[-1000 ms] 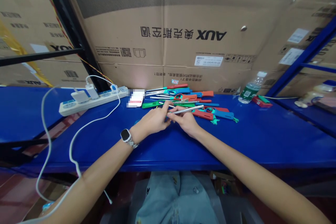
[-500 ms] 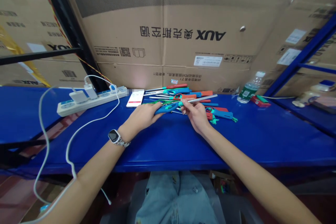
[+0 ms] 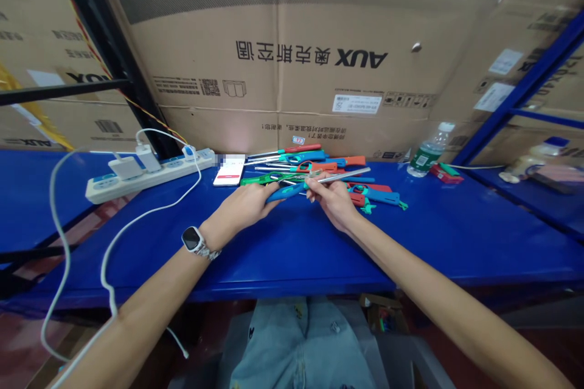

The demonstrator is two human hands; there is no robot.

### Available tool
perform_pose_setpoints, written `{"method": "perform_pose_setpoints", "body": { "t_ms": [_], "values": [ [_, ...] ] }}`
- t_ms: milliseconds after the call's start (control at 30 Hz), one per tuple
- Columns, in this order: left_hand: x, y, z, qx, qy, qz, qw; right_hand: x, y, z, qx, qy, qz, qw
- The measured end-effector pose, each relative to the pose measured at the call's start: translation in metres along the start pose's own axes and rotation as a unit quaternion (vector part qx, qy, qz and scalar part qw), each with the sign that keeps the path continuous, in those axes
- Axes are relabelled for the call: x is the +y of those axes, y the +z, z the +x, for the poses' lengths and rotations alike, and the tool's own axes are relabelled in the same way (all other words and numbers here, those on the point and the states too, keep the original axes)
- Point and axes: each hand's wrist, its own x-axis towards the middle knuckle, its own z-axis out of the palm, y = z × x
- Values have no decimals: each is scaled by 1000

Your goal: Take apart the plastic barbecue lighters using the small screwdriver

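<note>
A blue long-necked lighter [image 3: 287, 192] is held between both hands above the blue table [image 3: 292, 255]. My left hand [image 3: 244, 205] is wrapped round its blue handle. My right hand [image 3: 332, 197] pinches it near the green collar, where the silver tube [image 3: 347, 175] begins and points right. Behind and beside the hands lies a loose pile of similar lighters, among them a red one [image 3: 303, 148], an orange one [image 3: 317, 166], a green one [image 3: 258, 180] and a blue one [image 3: 379, 196] at the right.
A phone [image 3: 229, 170] and a white power strip [image 3: 150, 177] with cables are at the left. To the right stand a water bottle [image 3: 431, 151], a red packet [image 3: 446, 174] and a bottle with a blue cap [image 3: 547, 155]. A large cardboard box [image 3: 283, 24] rises behind the table.
The view has shifted slightly. The held lighter's handle has turned a little, while both hands keep their places on it.
</note>
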Motion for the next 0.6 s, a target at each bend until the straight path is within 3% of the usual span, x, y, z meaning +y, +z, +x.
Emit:
{"method": "perform_pose_setpoints", "body": {
  "t_ms": [300,467,600],
  "values": [
    [6,11,3,32,5,-104,994,6,-6,6,27,6,-4,1000],
    [16,15,4,26,9,-110,994,13,4,-3,-42,0,-69,997],
    [28,20,9,31,-18,-136,990,19,12,-13,-78,-68,-162,981]
  ]
}}
